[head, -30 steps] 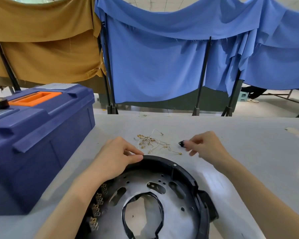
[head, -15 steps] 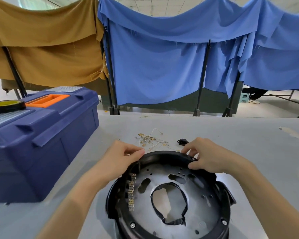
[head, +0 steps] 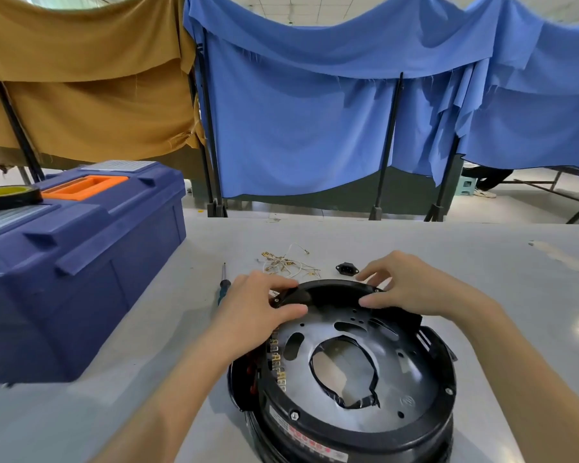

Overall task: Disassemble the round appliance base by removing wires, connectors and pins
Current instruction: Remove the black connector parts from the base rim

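The round black appliance base [head: 345, 426] lies on the grey table [head: 482, 262] in front of me, tilted up toward me, its metal plate with a central cut-out facing up. My left hand [head: 258, 305] grips the far left rim, thumb on the inside. My right hand [head: 411, 285] grips the far right rim, thumb inside as well. A row of brass terminals [head: 276, 359] sits along the plate's left edge. Behind the base lie a heap of removed wires with brass connectors [head: 286, 262] and a small black socket [head: 346, 269].
A large blue toolbox [head: 81, 262] with an orange handle stands at the left, a roll of tape [head: 9, 195] on its lid. A screwdriver [head: 222, 289] lies between toolbox and base. Blue and tan cloths hang behind the table.
My right hand set down the black socket behind the base and came back to grip the far rim. The base has turned and tilted, and its near side now shows.
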`<state>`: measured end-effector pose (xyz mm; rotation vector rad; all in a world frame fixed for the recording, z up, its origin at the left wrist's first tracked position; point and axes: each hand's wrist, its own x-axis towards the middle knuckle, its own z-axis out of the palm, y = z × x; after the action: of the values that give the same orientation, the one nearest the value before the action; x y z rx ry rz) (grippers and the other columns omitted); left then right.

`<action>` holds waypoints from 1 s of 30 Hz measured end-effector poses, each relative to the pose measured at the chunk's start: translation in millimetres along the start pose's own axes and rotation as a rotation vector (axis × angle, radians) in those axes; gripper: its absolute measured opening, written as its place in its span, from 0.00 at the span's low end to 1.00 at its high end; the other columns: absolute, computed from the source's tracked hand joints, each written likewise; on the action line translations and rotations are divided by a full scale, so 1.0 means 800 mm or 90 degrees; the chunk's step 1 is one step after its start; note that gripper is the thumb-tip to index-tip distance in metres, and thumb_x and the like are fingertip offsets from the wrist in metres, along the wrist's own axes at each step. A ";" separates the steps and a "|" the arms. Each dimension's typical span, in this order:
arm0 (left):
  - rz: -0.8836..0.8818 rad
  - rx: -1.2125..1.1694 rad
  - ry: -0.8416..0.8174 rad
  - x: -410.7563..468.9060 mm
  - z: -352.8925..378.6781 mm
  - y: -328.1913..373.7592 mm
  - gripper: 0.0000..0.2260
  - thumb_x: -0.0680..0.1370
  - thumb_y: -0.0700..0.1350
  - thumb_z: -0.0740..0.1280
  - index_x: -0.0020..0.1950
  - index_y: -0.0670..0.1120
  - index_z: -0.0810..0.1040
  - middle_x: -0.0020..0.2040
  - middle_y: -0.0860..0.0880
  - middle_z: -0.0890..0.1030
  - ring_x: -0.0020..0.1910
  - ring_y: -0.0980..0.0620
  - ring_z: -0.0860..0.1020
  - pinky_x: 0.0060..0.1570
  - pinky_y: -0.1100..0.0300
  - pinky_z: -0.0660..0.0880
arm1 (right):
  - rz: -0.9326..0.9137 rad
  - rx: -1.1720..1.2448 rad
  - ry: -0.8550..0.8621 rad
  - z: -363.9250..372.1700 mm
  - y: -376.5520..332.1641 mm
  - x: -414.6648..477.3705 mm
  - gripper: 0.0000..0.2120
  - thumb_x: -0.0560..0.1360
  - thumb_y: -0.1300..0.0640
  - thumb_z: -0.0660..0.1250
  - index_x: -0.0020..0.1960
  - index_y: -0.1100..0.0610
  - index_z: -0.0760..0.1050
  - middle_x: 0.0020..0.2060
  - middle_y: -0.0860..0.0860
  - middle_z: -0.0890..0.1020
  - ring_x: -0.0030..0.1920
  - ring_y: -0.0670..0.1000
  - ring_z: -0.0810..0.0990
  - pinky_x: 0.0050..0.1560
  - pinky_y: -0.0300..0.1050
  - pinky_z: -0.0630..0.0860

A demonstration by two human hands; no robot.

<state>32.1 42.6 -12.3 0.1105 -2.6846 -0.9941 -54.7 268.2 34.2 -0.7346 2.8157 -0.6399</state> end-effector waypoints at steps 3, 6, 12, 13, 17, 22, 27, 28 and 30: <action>0.011 0.058 0.038 0.003 0.004 0.004 0.14 0.73 0.53 0.71 0.58 0.56 0.81 0.55 0.56 0.83 0.43 0.56 0.78 0.53 0.54 0.77 | 0.027 -0.079 -0.025 -0.025 0.007 -0.015 0.22 0.68 0.50 0.77 0.60 0.50 0.77 0.51 0.46 0.81 0.44 0.46 0.80 0.46 0.41 0.77; 0.001 0.132 0.033 0.003 0.000 0.008 0.11 0.75 0.52 0.69 0.56 0.55 0.82 0.55 0.53 0.83 0.49 0.50 0.79 0.53 0.52 0.77 | 0.060 -0.096 -0.082 -0.032 0.008 -0.022 0.20 0.68 0.60 0.75 0.58 0.52 0.79 0.45 0.49 0.84 0.35 0.48 0.80 0.38 0.43 0.80; 0.035 0.340 0.084 0.007 -0.002 0.030 0.16 0.74 0.60 0.67 0.36 0.49 0.78 0.34 0.51 0.76 0.38 0.48 0.76 0.35 0.57 0.68 | -0.004 -0.084 -0.043 -0.014 -0.001 -0.010 0.22 0.70 0.70 0.66 0.57 0.51 0.83 0.46 0.54 0.85 0.40 0.57 0.82 0.47 0.55 0.82; 0.050 0.331 0.086 0.008 -0.002 0.032 0.13 0.75 0.59 0.66 0.44 0.51 0.81 0.41 0.51 0.80 0.44 0.48 0.78 0.38 0.57 0.70 | -0.020 -0.092 -0.024 -0.009 -0.002 -0.007 0.23 0.71 0.69 0.64 0.59 0.49 0.82 0.50 0.52 0.85 0.44 0.57 0.82 0.49 0.53 0.81; 0.131 0.265 -0.017 0.014 0.003 0.032 0.18 0.79 0.48 0.63 0.68 0.60 0.71 0.65 0.55 0.77 0.63 0.49 0.74 0.57 0.49 0.73 | -0.094 -0.101 0.094 0.026 -0.014 0.008 0.24 0.77 0.69 0.60 0.67 0.49 0.76 0.62 0.51 0.81 0.61 0.55 0.77 0.62 0.43 0.71; 0.131 0.438 -0.030 0.026 -0.001 0.019 0.14 0.82 0.46 0.57 0.66 0.54 0.73 0.65 0.54 0.76 0.62 0.48 0.75 0.56 0.50 0.75 | -0.067 -0.052 0.078 0.011 -0.019 0.002 0.28 0.75 0.53 0.71 0.73 0.49 0.67 0.67 0.49 0.74 0.65 0.51 0.74 0.63 0.42 0.69; 0.119 0.578 -0.017 0.021 -0.004 0.028 0.09 0.82 0.48 0.57 0.55 0.49 0.76 0.54 0.47 0.79 0.53 0.45 0.77 0.40 0.56 0.68 | 0.106 -0.245 -0.077 -0.015 -0.023 -0.029 0.26 0.69 0.50 0.75 0.63 0.55 0.70 0.46 0.49 0.75 0.43 0.53 0.82 0.44 0.47 0.77; 0.109 0.589 -0.017 0.019 -0.005 0.032 0.09 0.82 0.49 0.58 0.54 0.48 0.76 0.53 0.46 0.79 0.52 0.44 0.77 0.39 0.56 0.66 | 0.109 -0.239 -0.094 -0.012 -0.025 -0.030 0.21 0.71 0.54 0.73 0.60 0.57 0.70 0.42 0.50 0.78 0.40 0.53 0.84 0.40 0.46 0.76; 0.079 0.593 -0.010 0.016 -0.010 0.042 0.11 0.81 0.53 0.60 0.52 0.47 0.77 0.51 0.45 0.79 0.50 0.44 0.78 0.39 0.57 0.65 | 0.078 -0.225 -0.071 -0.003 -0.030 -0.023 0.15 0.73 0.62 0.67 0.59 0.60 0.71 0.41 0.55 0.82 0.41 0.55 0.85 0.39 0.47 0.77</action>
<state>23.1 61.0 17.6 0.1109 -2.8796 0.3459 -29.0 259.6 47.9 -0.6190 2.8711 -0.0757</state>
